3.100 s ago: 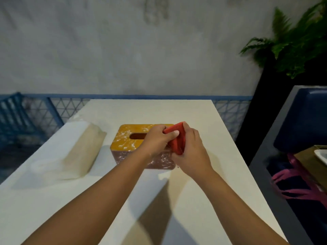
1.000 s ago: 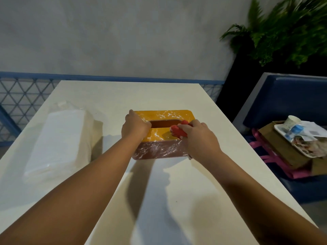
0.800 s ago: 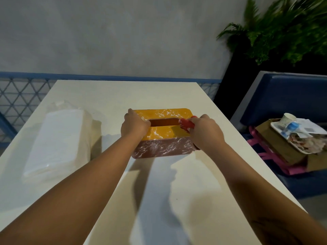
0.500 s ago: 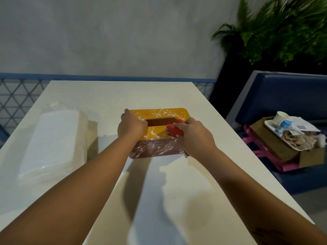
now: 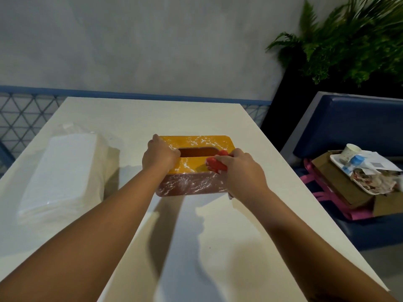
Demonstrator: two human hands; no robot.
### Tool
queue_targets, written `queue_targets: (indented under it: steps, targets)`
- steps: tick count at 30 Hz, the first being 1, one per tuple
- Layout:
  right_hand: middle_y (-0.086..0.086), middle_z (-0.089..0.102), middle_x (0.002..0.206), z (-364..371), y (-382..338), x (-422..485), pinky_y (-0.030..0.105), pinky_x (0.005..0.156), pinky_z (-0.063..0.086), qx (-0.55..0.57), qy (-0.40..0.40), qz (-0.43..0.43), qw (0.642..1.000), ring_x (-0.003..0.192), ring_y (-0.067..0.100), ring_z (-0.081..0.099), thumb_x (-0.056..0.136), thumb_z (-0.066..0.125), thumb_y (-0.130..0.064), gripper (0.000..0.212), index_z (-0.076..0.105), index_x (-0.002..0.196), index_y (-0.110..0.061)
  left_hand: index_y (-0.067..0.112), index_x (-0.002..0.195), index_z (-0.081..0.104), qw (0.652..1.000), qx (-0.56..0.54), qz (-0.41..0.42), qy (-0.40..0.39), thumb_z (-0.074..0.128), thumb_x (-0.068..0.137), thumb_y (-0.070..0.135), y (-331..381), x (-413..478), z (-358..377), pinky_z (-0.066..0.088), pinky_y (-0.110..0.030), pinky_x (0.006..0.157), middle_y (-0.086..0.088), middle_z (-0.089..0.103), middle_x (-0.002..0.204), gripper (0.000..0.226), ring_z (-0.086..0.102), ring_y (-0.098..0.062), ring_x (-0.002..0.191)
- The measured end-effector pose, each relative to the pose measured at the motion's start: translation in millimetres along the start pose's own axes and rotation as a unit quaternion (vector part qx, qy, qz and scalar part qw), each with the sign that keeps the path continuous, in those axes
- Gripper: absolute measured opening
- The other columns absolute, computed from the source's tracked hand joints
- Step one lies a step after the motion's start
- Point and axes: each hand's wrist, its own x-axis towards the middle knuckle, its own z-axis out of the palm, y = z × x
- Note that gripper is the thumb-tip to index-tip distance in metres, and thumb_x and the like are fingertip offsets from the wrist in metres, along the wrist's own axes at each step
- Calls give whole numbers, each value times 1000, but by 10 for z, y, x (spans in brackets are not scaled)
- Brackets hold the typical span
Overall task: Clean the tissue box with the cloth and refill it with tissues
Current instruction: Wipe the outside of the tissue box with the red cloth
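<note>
The red cloth (image 5: 214, 163), gripped in the right hand (image 5: 241, 171), has been slid back across the tissue box (image 5: 196, 168) top; wiping continues, the box steadied by the closed left hand (image 5: 159, 154).

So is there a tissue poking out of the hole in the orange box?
No, the slot in the tissue box is dark and empty; the tissue pack lies apart on the table.

White table (image 5: 218, 247) with tissue box (image 5: 196, 184) at centre, wrapped tissue pack (image 5: 63, 173) left.
</note>
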Motion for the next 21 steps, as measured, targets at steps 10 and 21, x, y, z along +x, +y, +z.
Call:
queue_targets:
  steps: [10,21]
  targets:
    - [7,49,120,-29,89,676,36,87,45,-54,-16,61,997,112,26,48,94,49,-28,37,52,131,-24,8,117,46,1000,-9,1,8,67,79,27,-8,17,-7,37,-32,61,-9,58,109,47,53,-24,82]
    - [6,51,111,-47,271,630,32,72,40,-72,-17,4,997,105,26,52,94,48,-23,32,57,125,-24,10,110,48,1000,-13,0,4,67,79,26,12,-39,-46,39,-33,65,-6,58,98,39,55,-25,81]
